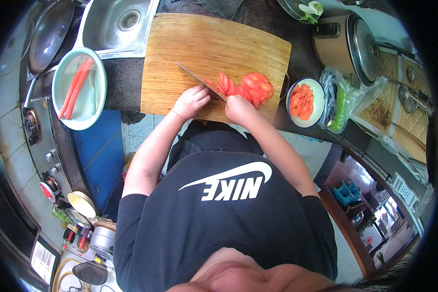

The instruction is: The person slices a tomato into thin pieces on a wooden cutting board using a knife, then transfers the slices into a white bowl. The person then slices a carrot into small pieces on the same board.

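My right hand (239,110) is closed around the handle of a kitchen knife (192,75), whose blade points up and left over a wooden cutting board (208,40). Against the blade's left side is my left hand (194,99), fingers curled down on the board; whether it grips a piece of carrot is hidden. Thin orange-red carrot slices (253,87) lie in an overlapping pile on the board's right part, with a few close to the blade. More slices (302,102) fill part of a white bowl (317,116) right of the board.
On the left, a pale green basin (103,82) holds long peeled carrots (76,87) and a light-handled tool (92,96). A steel sink (113,33) is behind it. Plastic-bagged green vegetables (339,106) and a large lidded cooker (345,47) stand right. A wok (51,36) is far left.
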`<state>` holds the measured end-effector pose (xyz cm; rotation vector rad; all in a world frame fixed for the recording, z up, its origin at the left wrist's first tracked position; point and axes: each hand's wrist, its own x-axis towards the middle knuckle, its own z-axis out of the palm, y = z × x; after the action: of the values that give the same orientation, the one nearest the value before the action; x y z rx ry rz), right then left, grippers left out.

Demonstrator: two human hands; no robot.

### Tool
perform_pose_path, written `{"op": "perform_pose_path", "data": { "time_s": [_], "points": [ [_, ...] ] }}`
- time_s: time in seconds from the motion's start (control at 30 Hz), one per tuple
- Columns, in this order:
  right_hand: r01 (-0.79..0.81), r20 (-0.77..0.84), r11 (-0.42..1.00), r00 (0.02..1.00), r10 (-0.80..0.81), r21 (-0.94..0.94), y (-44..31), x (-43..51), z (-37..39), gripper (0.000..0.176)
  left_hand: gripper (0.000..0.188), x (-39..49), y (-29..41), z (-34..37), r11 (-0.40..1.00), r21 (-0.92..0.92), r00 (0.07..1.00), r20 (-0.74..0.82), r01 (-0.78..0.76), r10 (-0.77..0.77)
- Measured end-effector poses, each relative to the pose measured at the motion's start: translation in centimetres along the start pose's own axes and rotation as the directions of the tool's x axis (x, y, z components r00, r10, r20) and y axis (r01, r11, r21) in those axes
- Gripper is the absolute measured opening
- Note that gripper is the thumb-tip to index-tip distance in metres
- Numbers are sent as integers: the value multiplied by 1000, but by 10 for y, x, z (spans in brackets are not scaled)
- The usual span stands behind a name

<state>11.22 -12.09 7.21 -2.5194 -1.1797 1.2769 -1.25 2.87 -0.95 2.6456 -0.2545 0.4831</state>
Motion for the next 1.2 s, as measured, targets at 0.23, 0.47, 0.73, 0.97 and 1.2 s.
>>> {"op": "perform_pose_path", "data": {
  "time_s": [0.23,0.47,0.73,0.97,1.2],
  "points": [
    [28,-74,993,997,-19,118,10,5,-3,22,17,2,-1,2,1000,2,998,-64,-22,22],
    [51,-72,996,996,-46,69,9,-16,-6,24,18,0,0,3,999,37,996,-81,-24,27],
    [5,41,1000,999,-7,27,4,0,-2,21,17,1,1,2,999,43,997,-69,-22,25],
    [20,-38,997,999,-16,81,2,10,0,21,18,-1,0,1,1000,18,997,-70,-11,13],
    [23,-127,992,992,-8,123,8,-2,2,21,18,-1,1,1,1000,24,996,-85,-10,12]
  ]
}}
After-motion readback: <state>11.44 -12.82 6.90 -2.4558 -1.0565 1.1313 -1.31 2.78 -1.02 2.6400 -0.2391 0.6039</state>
